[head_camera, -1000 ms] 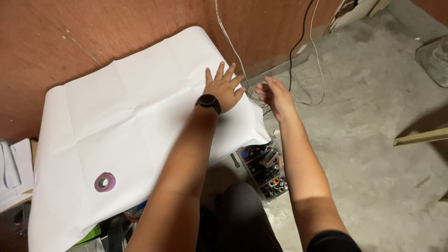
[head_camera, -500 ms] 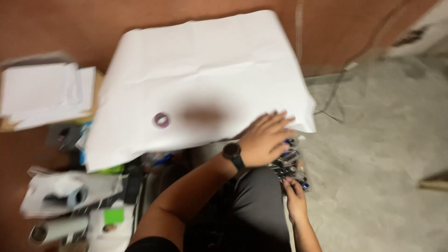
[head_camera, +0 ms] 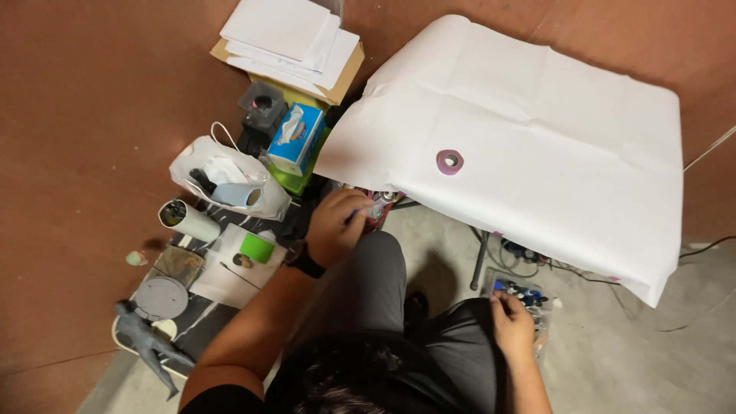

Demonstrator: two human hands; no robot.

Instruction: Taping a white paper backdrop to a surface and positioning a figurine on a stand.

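Far left on the floor I see a grey figurine (head_camera: 149,345), a grey disc (head_camera: 160,297), a tube (head_camera: 186,221), a green tape roll (head_camera: 256,248) on white paper, a white bag (head_camera: 230,180) and a tissue box (head_camera: 297,138), with a paper stack (head_camera: 291,38) on a cardboard box above. My left hand (head_camera: 337,226) sits just under the near edge of the white sheet (head_camera: 537,146) covering the tabletop, fingers curled at a cluttered red-and-silver bunch of small items (head_camera: 377,208); the grip looks clenched around something small, but I cannot tell what. A purple ring (head_camera: 450,161) lies on the sheet, apart from both hands. My right hand (head_camera: 512,326) is down at a clear tray of small bottles (head_camera: 521,295) on the floor under the tabletop's right side, fingertips pinching at one; whether it's actually held I cannot tell. Step, as I judge it: fetching supplies from below the tabletop with both hands. Next move calls for a firm pinch on each small piece and a clean lift past the sheet's edge without snagging it.
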